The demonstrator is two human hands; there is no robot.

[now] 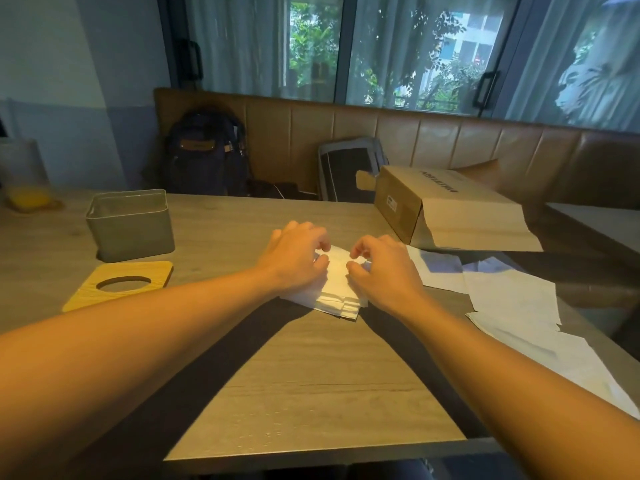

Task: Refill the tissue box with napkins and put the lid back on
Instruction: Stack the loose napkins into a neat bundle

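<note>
Lying on the wooden desk [311, 375], stacked napkins [337, 289] are being pinched by both hands [294, 261] [384, 271]; the tissue box [131, 226] is standing empty, lid [117, 285] beside it.

Dim; window [408, 50] backlight (wide-angle edge distortion).

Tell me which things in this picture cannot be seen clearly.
- Inside of the tissue box: head view, its front wall hides it.
- Middle of the napkin stack: covered by the left hand and the right hand.
- Cardboard box print: too small.
</note>
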